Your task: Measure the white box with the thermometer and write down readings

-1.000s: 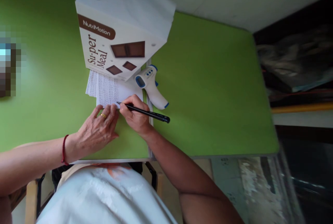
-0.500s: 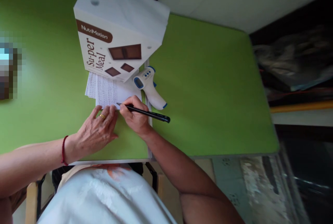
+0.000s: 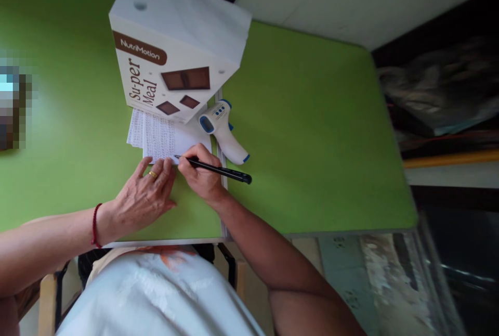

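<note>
A black pen (image 3: 221, 169) is pinched in my right hand (image 3: 202, 172), its tip at the lower edge of a white paper sheet (image 3: 159, 138) covered in rows of small handwriting. My left hand (image 3: 146, 193) lies flat, fingers stretched out, with the fingertips on the sheet's near edge. Another written sheet (image 3: 135, 128) peeks out from under it on the left. A white box (image 3: 175, 44) printed "NutriMotion Su-per Meal" stands on the far part of the papers and hides it. Beside the papers, to the right, a white and blue infrared thermometer (image 3: 224, 130) rests on its side.
The green table (image 3: 312, 133) has a pale seam running front to back near my right hand. Its near edge is close to my body. Past the right side is a dark shelf holding a plastic-wrapped bundle (image 3: 440, 91). Something blurred out sits at the far left.
The pen's back end has swung very slightly leftward while its tip stays on the paper. My left hand keeps its place. The whole view has shifted a little.
</note>
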`<state>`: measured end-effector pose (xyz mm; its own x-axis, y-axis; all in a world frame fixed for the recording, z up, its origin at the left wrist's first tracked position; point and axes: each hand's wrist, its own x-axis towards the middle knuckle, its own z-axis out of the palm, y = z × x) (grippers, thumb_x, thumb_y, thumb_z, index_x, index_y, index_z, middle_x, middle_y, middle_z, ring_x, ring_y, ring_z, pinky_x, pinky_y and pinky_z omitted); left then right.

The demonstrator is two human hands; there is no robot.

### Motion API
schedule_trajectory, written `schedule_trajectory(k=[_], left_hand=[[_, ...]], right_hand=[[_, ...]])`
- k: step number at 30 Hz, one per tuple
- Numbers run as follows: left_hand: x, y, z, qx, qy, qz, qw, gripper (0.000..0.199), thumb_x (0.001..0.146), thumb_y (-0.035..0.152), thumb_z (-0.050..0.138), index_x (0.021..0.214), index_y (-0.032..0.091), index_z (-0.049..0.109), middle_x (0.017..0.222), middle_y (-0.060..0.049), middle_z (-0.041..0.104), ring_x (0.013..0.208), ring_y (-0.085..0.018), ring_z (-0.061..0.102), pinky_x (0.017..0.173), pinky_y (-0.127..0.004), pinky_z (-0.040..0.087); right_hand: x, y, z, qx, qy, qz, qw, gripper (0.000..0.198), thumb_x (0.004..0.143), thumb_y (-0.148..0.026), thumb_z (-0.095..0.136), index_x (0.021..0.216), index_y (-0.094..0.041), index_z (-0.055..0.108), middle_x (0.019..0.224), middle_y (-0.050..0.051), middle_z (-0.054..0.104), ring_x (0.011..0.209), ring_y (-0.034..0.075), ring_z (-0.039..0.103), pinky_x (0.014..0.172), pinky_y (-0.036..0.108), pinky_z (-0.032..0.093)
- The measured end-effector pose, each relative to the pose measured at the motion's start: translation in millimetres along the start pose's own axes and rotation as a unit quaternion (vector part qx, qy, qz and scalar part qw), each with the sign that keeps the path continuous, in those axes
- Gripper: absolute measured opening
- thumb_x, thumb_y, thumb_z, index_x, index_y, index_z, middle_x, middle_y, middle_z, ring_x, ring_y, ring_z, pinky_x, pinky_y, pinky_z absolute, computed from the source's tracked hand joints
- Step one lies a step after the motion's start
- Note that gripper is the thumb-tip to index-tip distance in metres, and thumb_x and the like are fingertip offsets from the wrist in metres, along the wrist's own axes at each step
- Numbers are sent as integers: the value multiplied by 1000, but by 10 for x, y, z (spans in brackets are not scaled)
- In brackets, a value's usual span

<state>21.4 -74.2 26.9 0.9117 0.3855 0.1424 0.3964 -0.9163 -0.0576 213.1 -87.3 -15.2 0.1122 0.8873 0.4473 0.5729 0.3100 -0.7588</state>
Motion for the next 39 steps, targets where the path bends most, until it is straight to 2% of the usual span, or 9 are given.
schedule_trajectory(k=[8, 15, 24, 35, 37, 39], left_hand=[[-16, -8, 13, -26, -32, -6, 999, 65, 99, 46, 69, 140, -4, 62, 144, -29, 63, 128, -38, 62, 113, -56, 48], [-15, -4, 26, -20, -12, -5, 1000, 69, 97, 48, 72, 138, -6, 62, 142, -30, 64, 125, -39, 63, 111, -57, 50], [-24, -16, 29, -45, -26, -7, 999, 66, 97, 45, 72, 140, -4, 61, 144, -30, 62, 129, -39, 62, 116, -58, 46], [-18, -16, 40, -16, -13, -2, 1000, 66, 96, 49, 72, 136, -3, 64, 140, -28, 66, 124, -37, 63, 113, -56, 46], [-15, -27, 44, -20, -9, -2, 1000, 65, 95, 49, 73, 134, -2, 65, 139, -28, 66, 122, -37, 63, 112, -55, 46], [-4, -57, 60, -26, 0, -2, 1000, 60, 94, 48, 75, 129, 0, 67, 137, -27, 66, 119, -36, 64, 111, -54, 45]], right_hand=[[1, 9, 0, -9, 15, 32, 999, 15, 90, -25, 59, 78, -26, 51, 64, -7, 57, 55, 12, 51, 58, 25, 46], [16, -18, 6, -12, 14, 19, 1000, 16, 91, -23, 58, 76, -25, 51, 62, -8, 56, 53, 10, 50, 57, 24, 44], [8, -9, -7, -28, 6, 64, 998, 16, 90, -31, 55, 75, -26, 51, 61, -7, 56, 54, 12, 50, 58, 25, 46], [-4, 34, -5, -26, 27, -9, 999, 18, 91, -22, 58, 76, -26, 50, 61, -8, 55, 53, 11, 50, 55, 24, 45], [-7, 62, -19, -38, 52, -18, 998, 15, 95, -25, 58, 81, -26, 53, 64, -7, 58, 55, 12, 53, 56, 25, 47], [5, 98, -42, -63, 74, -32, 995, 8, 99, -28, 56, 92, -25, 60, 74, -2, 65, 64, 14, 61, 63, 28, 53]])
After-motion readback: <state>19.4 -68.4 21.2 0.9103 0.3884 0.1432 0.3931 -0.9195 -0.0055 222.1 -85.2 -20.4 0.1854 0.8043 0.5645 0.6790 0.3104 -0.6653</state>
